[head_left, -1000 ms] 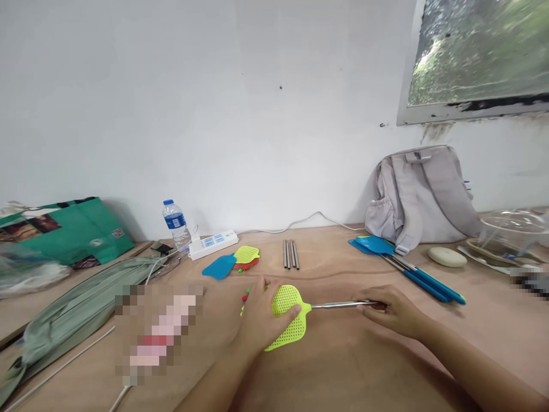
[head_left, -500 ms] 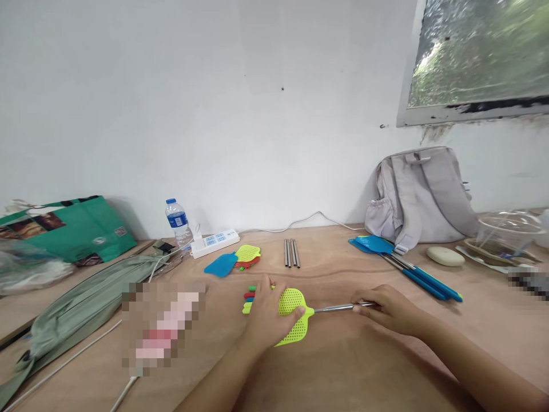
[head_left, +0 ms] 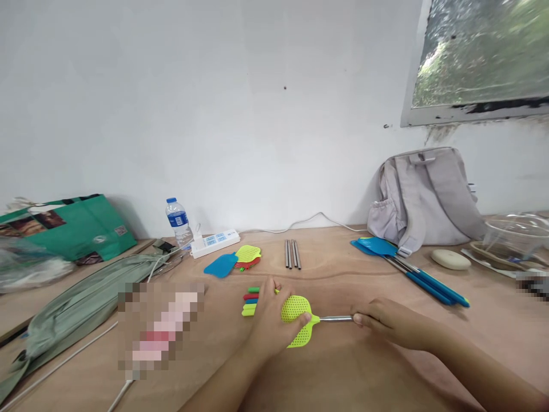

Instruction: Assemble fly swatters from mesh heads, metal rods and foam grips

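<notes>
- In the head view, the piece in work looks partly assembled: a yellow-green swatter head (head_left: pixel 298 309) has its neck meeting a slim metal rod (head_left: pixel 337 319); whether the join is fully seated cannot be told.
- On the right, blue swatters (head_left: pixel 422 282) with heads, rods and handles lie together, apparently complete.
- Seemingly left over are a loose blue head (head_left: pixel 221 265), a yellow head and a red head beyond the left hand (head_left: pixel 274 315), metal tubes (head_left: pixel 294 254) near the wall, and coloured handles (head_left: pixel 250 301) partly hidden behind that hand.
- The held head is flat, perforated and bright, lying in front of the person, between both hands.
- The left fingers spread across it, thumb pressed on its face; the right hand (head_left: pixel 381 320) curls closed around the rod, hiding its far end.
</notes>
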Demonstrator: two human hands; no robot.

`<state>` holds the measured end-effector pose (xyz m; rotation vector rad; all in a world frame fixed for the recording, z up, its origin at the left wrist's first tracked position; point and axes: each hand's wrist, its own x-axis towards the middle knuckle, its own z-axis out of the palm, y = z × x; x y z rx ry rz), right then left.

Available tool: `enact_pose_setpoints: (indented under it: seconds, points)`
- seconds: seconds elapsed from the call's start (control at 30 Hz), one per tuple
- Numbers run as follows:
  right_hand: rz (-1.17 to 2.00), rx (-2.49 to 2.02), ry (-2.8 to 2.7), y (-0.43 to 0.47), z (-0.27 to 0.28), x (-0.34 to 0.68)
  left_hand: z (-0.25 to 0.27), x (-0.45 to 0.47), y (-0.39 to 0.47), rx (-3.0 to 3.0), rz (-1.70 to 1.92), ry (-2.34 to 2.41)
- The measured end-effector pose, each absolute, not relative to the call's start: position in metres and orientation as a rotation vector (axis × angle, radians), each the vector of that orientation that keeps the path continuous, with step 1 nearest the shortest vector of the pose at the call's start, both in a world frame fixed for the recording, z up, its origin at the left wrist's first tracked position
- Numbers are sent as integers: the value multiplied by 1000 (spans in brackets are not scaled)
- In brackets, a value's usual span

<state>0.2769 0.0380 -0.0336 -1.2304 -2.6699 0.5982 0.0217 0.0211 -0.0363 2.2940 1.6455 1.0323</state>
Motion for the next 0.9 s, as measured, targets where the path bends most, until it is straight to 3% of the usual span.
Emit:
enact_pose_setpoints:
  seconds: [0.23,0.47,0.53,0.67,0.9]
  points:
    - [436,-1194,-2653,40,-33,277,-33,17,25,2179,1152,1494]
    - [625,-1210,-2201,62,-54,285,-28,-27,53,1630,2066,1164]
    - [780,-1148,-1931,69,-61,286,-23,-37,54,1948,1751,1289]
    - [1124,-986,-1518,74,-68,284,-7,-36,43,2501,682,1454]
    - [1268,-1005,-1213,67,-69,275,11,-18,27,2590,206,1662]
